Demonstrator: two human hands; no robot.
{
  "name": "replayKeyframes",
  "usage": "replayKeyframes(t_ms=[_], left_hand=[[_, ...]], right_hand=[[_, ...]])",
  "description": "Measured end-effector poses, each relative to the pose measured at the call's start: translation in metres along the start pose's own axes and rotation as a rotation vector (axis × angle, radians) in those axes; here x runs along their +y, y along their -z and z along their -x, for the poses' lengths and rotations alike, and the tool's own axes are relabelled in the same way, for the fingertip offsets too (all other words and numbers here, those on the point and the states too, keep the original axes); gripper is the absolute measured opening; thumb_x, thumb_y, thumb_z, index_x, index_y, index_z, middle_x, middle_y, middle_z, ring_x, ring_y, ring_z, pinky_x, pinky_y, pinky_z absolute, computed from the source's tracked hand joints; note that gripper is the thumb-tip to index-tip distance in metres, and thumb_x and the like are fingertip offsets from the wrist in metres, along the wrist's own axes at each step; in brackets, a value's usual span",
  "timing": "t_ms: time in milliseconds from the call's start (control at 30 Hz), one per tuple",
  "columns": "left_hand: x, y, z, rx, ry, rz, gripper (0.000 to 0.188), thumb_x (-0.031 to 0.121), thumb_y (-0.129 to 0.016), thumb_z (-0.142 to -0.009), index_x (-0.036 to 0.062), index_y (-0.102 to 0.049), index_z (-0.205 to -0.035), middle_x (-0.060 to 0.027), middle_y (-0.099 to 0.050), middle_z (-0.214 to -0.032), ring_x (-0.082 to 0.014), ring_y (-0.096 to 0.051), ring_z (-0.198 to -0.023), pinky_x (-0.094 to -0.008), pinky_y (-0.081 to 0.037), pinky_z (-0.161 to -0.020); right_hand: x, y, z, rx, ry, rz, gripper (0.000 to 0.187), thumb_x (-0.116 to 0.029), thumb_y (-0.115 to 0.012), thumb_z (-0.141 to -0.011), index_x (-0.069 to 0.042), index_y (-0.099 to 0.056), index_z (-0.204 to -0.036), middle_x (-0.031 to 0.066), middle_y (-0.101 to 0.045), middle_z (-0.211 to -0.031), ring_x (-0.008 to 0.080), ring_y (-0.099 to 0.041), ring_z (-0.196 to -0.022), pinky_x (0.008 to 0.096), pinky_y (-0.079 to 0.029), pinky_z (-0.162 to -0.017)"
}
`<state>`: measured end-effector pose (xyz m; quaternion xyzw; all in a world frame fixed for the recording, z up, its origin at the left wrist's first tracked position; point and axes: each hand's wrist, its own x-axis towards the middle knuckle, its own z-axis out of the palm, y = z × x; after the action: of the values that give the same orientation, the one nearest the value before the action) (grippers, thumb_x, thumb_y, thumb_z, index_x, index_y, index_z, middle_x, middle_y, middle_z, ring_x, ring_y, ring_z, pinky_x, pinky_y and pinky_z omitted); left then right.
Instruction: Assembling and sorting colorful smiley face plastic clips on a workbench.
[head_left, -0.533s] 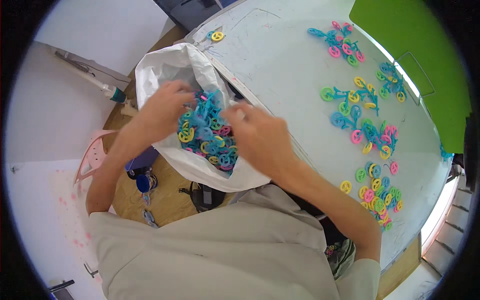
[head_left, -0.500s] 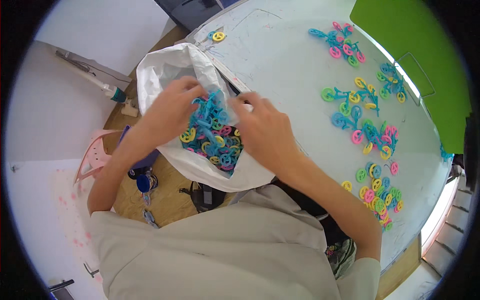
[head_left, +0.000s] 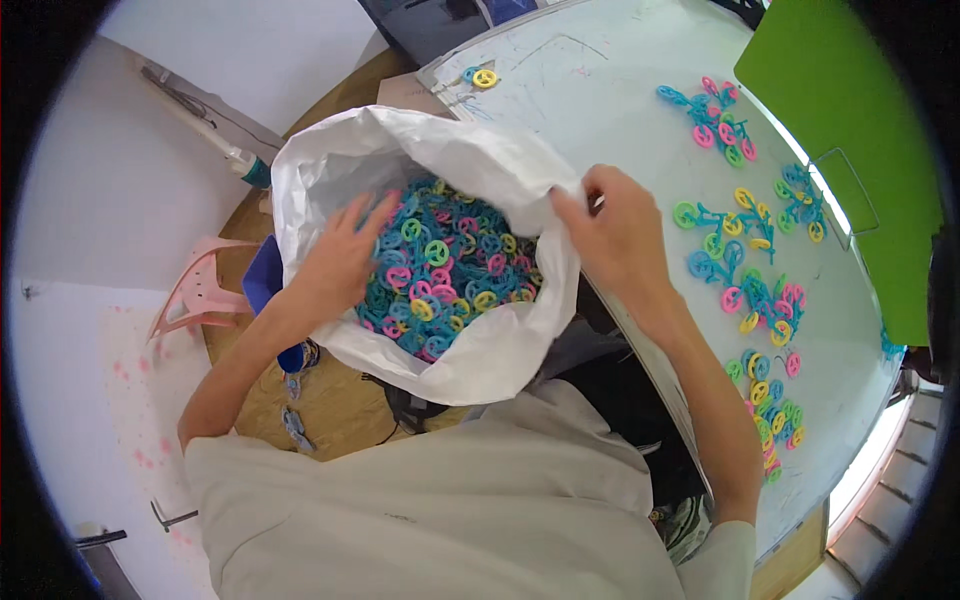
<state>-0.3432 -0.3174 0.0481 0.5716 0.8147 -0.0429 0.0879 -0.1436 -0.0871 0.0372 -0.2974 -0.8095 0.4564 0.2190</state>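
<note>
A white woven sack [head_left: 478, 148] gapes wide in front of me, filled with small plastic toy bicycles [head_left: 450, 290] that have blue frames and pink, yellow, green and blue wheels. My right hand [head_left: 622, 235] pinches the sack's rim on the right, beside the table edge. Inside the left part of the mouth is my left hand [head_left: 335, 265], its fingers apart over the toys and slightly blurred. No toy shows in its grasp, and its wrist crosses the sack's left rim.
On the white table [head_left: 620, 130] to the right lie several clusters of toy bicycles [head_left: 715, 125] and a heap of loose wheels [head_left: 772, 410]. Behind them stands a green panel [head_left: 850, 160]. A pink plastic stool [head_left: 205, 290] and a blue bin [head_left: 263, 275] are left of the sack.
The sack's mouth has opened much wider, showing more toys. My right hand has moved right with the rim, and my left hand has shifted down and left, its fingers spreading.
</note>
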Motion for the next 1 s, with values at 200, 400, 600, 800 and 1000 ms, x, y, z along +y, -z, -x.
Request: replayKeyframes(t_ms=[200, 400, 600, 800, 1000], left_hand=[[0.033, -0.014, -0.025, -0.359, -0.267, -0.170, 0.088, 0.048, -0.075, -0.069, 0.0312, -0.032, -0.145, -0.0262, -0.015, -0.150, -0.0557, -0.016, -0.133, -0.0635, -0.024, -0.104], [0.001, -0.049, -0.098, -0.268, -0.232, -0.030, 0.054, 0.038, -0.063, -0.082, 0.0067, -0.052, -0.124, -0.0254, -0.044, -0.131, -0.0429, -0.042, -0.121, -0.0510, -0.039, -0.097], [0.040, -0.015, -0.085, -0.097, -0.363, 0.064, 0.038, 0.015, -0.063, -0.082, 0.0026, -0.056, -0.117, -0.0215, -0.053, -0.123, -0.0397, -0.046, -0.117, -0.0474, -0.039, -0.095], [0.115, 0.081, -0.094, -0.288, -0.151, 0.421, 0.043, 0.019, -0.069, -0.080, 0.0082, -0.056, -0.120, -0.0163, -0.058, -0.113, -0.0309, -0.058, -0.101, -0.0387, -0.047, -0.086], [0.232, 0.034, -0.169, 0.286, -0.878, 0.127, 0.105, 0.033, -0.084, -0.059, 0.0233, -0.028, -0.146, -0.0152, -0.014, -0.153, -0.0418, -0.014, -0.139, -0.0522, -0.023, -0.110]], right_hand=[[-0.004, -0.014, 0.010, 0.098, 0.286, 0.133, 0.025, -0.016, -0.068, -0.071, 0.000, -0.049, -0.068, 0.0157, -0.053, -0.066, 0.0307, -0.055, -0.064, 0.0396, -0.044, -0.060], [-0.009, -0.012, 0.031, -0.009, 0.300, 0.069, 0.021, -0.018, -0.066, -0.073, 0.000, -0.056, -0.077, 0.0175, -0.055, -0.077, 0.0372, -0.056, -0.072, 0.0436, -0.045, -0.064], [0.016, 0.024, 0.030, -0.038, 0.270, 0.090, 0.022, -0.020, -0.066, -0.076, -0.001, -0.058, -0.084, 0.0159, -0.056, -0.084, 0.0356, -0.057, -0.076, 0.0419, -0.046, -0.068], [0.044, 0.105, 0.055, 0.082, 0.350, 0.452, 0.075, -0.030, -0.081, -0.065, -0.011, -0.047, -0.130, 0.0145, -0.047, -0.124, 0.0356, -0.045, -0.117, 0.0442, -0.040, -0.097], [0.113, 0.215, 0.102, 0.108, -0.172, 0.676, 0.098, -0.028, -0.085, -0.059, -0.016, -0.035, -0.142, 0.0188, -0.042, -0.134, 0.0371, -0.037, -0.128, 0.0425, -0.033, -0.106]])
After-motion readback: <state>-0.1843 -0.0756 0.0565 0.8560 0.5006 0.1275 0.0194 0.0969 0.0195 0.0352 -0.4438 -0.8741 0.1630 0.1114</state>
